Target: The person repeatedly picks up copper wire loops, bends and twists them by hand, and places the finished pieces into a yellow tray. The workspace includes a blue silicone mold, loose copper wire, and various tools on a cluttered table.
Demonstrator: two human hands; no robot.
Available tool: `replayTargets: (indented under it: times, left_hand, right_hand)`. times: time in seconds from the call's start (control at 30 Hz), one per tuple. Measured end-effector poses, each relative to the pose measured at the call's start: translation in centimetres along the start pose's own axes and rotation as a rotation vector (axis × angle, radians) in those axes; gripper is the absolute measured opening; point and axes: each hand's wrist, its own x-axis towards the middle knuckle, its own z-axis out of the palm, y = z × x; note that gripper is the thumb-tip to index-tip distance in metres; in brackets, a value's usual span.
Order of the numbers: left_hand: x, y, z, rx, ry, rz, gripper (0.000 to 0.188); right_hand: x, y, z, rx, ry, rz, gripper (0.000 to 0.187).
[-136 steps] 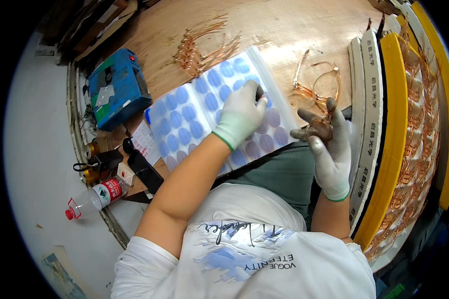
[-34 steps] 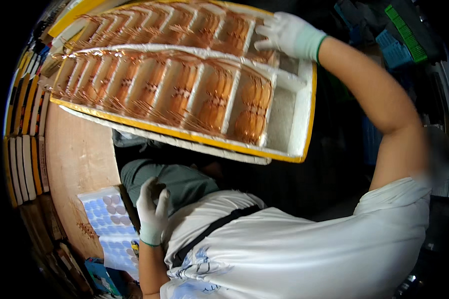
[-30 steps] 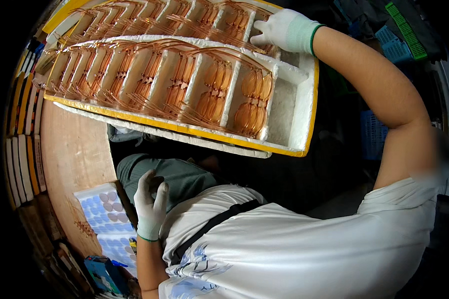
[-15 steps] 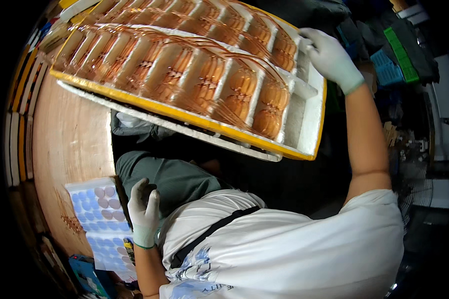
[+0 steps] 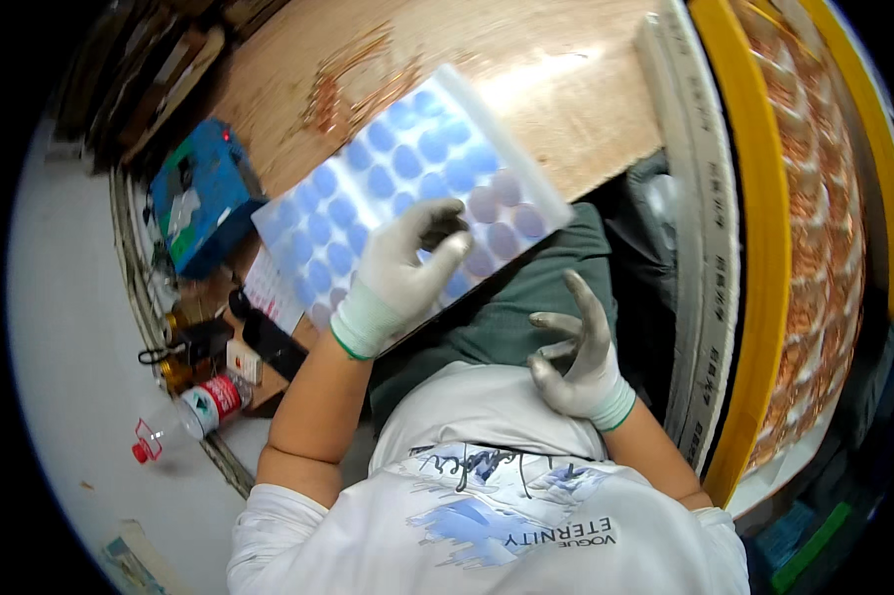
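My left hand (image 5: 402, 266), in a white glove with a green cuff, is over the white sheet (image 5: 368, 203) with rows of blue round discs. Its fingers are loosely curled, the thumb stands apart from them, and I see nothing held. Several discs near the sheet's right end look purple-grey, such as one disc (image 5: 503, 240) close to my left fingertips. My right hand (image 5: 581, 362), gloved alike, hovers in front of my body with fingers spread and nothing in them. Thin copper-coloured wire pieces (image 5: 343, 84) lie on the wooden tabletop (image 5: 526, 40) beyond the sheet.
At the right stands a white foam tray with a yellow rim (image 5: 754, 238), holding copper-coloured coils (image 5: 809, 228). A blue box (image 5: 209, 203) sits left of the sheet. A clear plastic bottle (image 5: 184, 421) with a red cap lies at lower left, near a dark cylindrical object (image 5: 269, 337).
The view has swung left, bringing the sheet to the middle and the tray to the right edge. My right hand has left the tray's edge; my left hand has come over the sheet.
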Motion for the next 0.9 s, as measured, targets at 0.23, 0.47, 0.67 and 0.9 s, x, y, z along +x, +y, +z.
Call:
replayTargets:
  times: [0.23,0.47,0.67,0.9]
  left_hand:
    - [6.3,-6.8,-12.8,0.491,0.652,-0.138,0.061]
    - [16.3,-13.8,-15.6,-0.025,0.315,-0.510,0.057]
    - [15.6,-14.6,-18.4,-0.447,0.604,-0.404,0.020]
    - [6.7,-3.3,-19.6,-0.648,0.774,0.158,0.013]
  right_hand:
    - [13.9,-0.8,1.4,-0.472,-0.475,-0.164,0.032]
    - [17.2,-1.3,13.3,-0.718,-1.062,-0.494,0.028]
    - [15.8,-1.2,15.6,-0.809,-1.028,-0.438,0.014]
    - [21.9,0.5,19.3,-0.985,-0.887,-0.409,0.031]
